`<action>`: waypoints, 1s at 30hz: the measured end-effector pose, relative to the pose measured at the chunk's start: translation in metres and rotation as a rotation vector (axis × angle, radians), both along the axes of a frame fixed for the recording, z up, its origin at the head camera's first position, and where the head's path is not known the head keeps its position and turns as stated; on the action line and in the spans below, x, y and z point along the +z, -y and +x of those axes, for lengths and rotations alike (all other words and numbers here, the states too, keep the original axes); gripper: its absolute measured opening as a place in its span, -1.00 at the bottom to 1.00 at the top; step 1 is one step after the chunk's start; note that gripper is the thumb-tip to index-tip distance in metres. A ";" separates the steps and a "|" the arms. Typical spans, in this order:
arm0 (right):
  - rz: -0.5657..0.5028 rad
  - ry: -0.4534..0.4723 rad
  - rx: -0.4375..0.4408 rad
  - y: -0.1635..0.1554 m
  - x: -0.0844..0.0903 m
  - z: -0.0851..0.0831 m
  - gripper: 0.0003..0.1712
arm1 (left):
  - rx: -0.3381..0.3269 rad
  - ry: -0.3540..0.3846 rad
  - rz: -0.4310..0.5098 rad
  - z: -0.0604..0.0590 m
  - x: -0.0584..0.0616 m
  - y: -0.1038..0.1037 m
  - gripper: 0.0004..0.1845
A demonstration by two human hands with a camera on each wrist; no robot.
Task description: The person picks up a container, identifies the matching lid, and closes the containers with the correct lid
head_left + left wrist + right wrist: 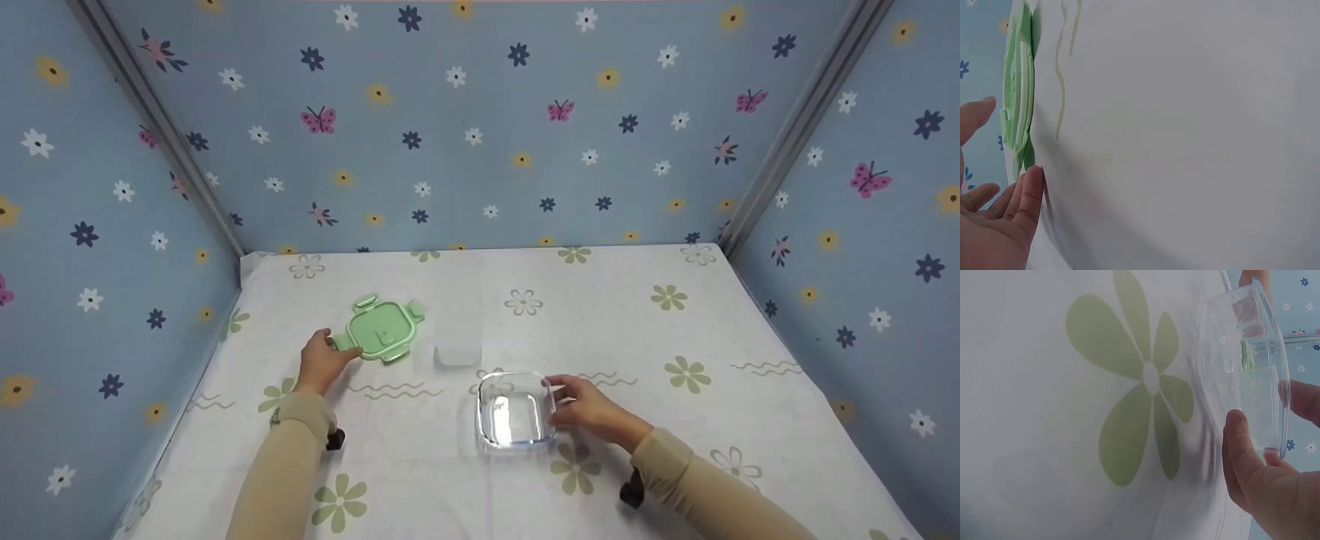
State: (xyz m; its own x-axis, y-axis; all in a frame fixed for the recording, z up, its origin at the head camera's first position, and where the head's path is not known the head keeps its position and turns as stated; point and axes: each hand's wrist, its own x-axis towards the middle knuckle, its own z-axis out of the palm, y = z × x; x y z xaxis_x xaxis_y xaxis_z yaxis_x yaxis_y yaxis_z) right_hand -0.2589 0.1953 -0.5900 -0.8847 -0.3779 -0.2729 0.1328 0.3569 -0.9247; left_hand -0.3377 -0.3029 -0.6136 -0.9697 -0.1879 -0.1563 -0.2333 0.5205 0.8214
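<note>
1. Green plastic lid (382, 329) lies flat on the bench (750, 420), left of centre and toward the back; it is roughly square with a latch tab on each side, so it has no clear long axis, and it sits turned a little, its corners pointing off the bench's edges.
2. Left hand (322, 361) is at the lid's near-left tab; in the left wrist view the fingers (1027, 197) are straight and relaxed, spread apart from the thumb, with a fingertip just at the lid's (1018, 95) edge. They grip nothing; whether they actually touch the tab I cannot tell.
3. Clear glass container (514, 411) stands upright on the bench near the middle, mouth up, also about square with rounded corners.
4. Right hand (592, 409) holds the container by its right-hand wall: in the right wrist view the thumb (1241, 450) presses the outside of the glass (1241, 371) while a finger curls over the rim from the other side.
5. Small pale translucent block (457, 354) sits between lid and container, apart from both.
6. White cloth with green flowers covers the bench; blue flowered panels (480, 127) wall it in on three sides.
7. Both forearms wear beige sleeves (289, 457).
</note>
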 end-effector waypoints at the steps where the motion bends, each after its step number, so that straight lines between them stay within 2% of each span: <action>1: -0.004 0.001 0.000 0.000 0.000 0.000 -0.11 | 0.004 0.002 -0.001 -0.001 0.000 -0.001 -0.01; 8: -0.009 0.015 0.007 0.001 0.000 0.000 -0.13 | 0.035 0.010 -0.003 -0.006 0.000 -0.007 -0.01; 21: -0.002 0.018 -0.007 0.001 0.003 0.001 -0.13 | 0.133 -0.003 0.006 -0.016 -0.010 -0.015 0.00; 30: -0.005 0.013 -0.004 0.000 0.003 0.000 -0.13 | 0.131 -0.010 -0.013 -0.020 -0.010 -0.015 -0.01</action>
